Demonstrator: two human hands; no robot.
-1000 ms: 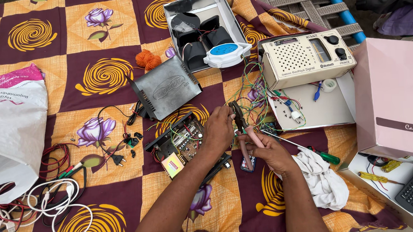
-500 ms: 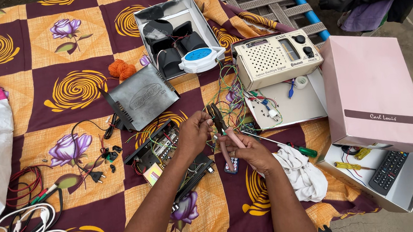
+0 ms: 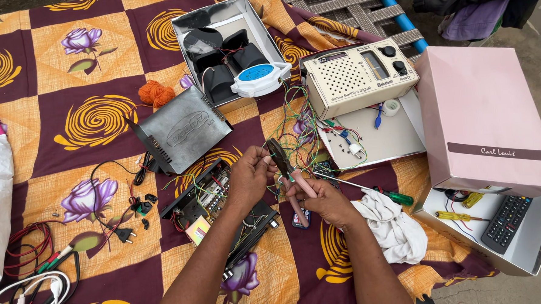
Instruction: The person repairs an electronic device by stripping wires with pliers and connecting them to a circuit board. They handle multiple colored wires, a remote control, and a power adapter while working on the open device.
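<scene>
Left hand: our left hand [image 3: 250,180] has its fingers pressed on a thin wire at the nose of the pliers [image 3: 281,160], pinching it there.
Right hand: our right hand [image 3: 321,198] is wrapped round the pink handles [image 3: 299,190] of the pliers, the grip closed on them.
Pliers: held up between both hands, above the patterned cloth [image 3: 92,117], dark nose pointing up and away from us, toward the tangle of green wires [image 3: 294,129].
What changed: against the two earlier views the hands sit in nearly the same pose; the pliers were at the wire a second ago and are there now. The main shift is in our head, which has moved, so the pink box [image 3: 482,118] and the remote control [image 3: 506,221] in the tray below it have drifted in view.
What that means: we judge the work on this one wire is unfinished; nothing has been set down or let go.
Opened device: the circuit board [image 3: 215,200] in its black case lies just below the left hand, its grey metal cover [image 3: 181,134] off beside it.
Nearby: cream radio [image 3: 358,75] beyond the wires; green-handled screwdriver [image 3: 394,196] and white rag [image 3: 392,222] right of the right hand.
</scene>
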